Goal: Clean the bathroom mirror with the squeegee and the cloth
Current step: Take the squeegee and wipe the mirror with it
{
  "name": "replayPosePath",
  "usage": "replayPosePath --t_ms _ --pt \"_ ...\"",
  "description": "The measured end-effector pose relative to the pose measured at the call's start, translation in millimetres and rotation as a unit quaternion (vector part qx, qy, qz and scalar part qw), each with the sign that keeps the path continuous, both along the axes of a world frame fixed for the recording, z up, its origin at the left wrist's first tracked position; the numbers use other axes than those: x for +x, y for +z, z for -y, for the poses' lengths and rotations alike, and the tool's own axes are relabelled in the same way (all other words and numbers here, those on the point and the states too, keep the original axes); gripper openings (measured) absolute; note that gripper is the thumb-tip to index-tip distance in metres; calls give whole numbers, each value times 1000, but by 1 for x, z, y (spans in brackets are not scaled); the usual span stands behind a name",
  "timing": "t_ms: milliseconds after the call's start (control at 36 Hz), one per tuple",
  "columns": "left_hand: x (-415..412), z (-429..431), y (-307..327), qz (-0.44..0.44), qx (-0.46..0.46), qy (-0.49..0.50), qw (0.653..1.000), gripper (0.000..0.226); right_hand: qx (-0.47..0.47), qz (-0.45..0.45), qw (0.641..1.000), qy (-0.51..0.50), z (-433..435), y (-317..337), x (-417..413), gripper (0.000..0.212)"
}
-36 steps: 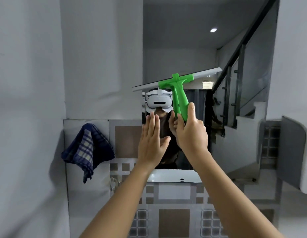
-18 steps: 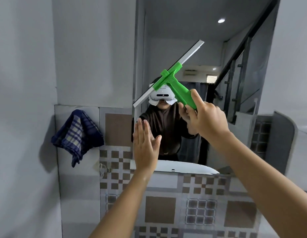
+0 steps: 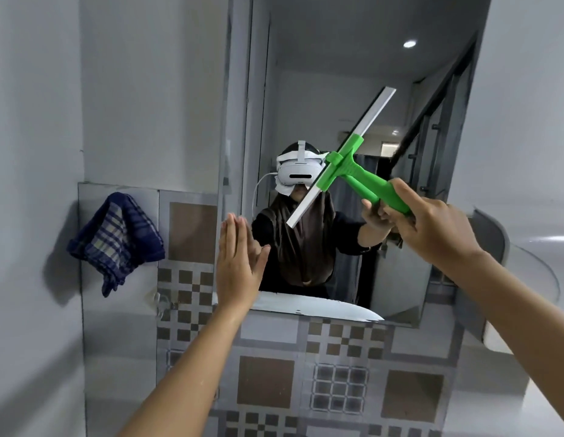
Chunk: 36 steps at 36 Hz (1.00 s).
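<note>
The bathroom mirror (image 3: pixel 321 74) hangs on the wall ahead and reflects a person wearing a white headset. My right hand (image 3: pixel 432 228) grips the green handle of the squeegee (image 3: pixel 356 162). Its long grey blade slants steeply, upper end to the right, against the middle of the glass. My left hand (image 3: pixel 238 266) is raised flat, fingers together, at the mirror's lower left edge, and holds nothing. The cloth (image 3: pixel 116 241), dark blue with a pale check, hangs on the tiled wall well to the left of the mirror.
Patterned brown and grey tiles (image 3: pixel 264 380) cover the wall below the mirror. A white basin rim (image 3: pixel 532 279) curves in at the right. A plain grey wall closes in on the left.
The squeegee has swung from nearly level to a steep slant and shifted right with my right hand. My view has moved closer and to the right. The left hand stays flat near the mirror's lower left.
</note>
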<state>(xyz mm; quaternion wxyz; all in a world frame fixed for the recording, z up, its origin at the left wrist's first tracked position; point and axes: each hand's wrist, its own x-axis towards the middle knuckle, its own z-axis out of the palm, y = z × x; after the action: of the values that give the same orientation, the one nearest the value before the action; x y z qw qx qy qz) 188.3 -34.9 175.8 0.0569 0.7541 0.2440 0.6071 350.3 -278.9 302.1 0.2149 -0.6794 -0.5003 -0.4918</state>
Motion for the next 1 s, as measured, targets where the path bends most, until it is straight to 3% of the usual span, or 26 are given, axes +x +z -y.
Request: replayPosePath --t_ms 333,611,833,1000 --pt "-10 -3 12 10 28 -9 1000 70 36 -95 995 10 7 -47 3 47" --pt "-7 -30 94 -52 131 38 989 61 113 -189 975 28 -1 -88 -5 52" --pt "-11 -42 165 -62 211 58 974 58 190 -301 933 52 -22 -113 -33 51" --pt "-13 -50 175 -79 230 50 969 62 268 -404 869 95 -52 -128 -73 41"
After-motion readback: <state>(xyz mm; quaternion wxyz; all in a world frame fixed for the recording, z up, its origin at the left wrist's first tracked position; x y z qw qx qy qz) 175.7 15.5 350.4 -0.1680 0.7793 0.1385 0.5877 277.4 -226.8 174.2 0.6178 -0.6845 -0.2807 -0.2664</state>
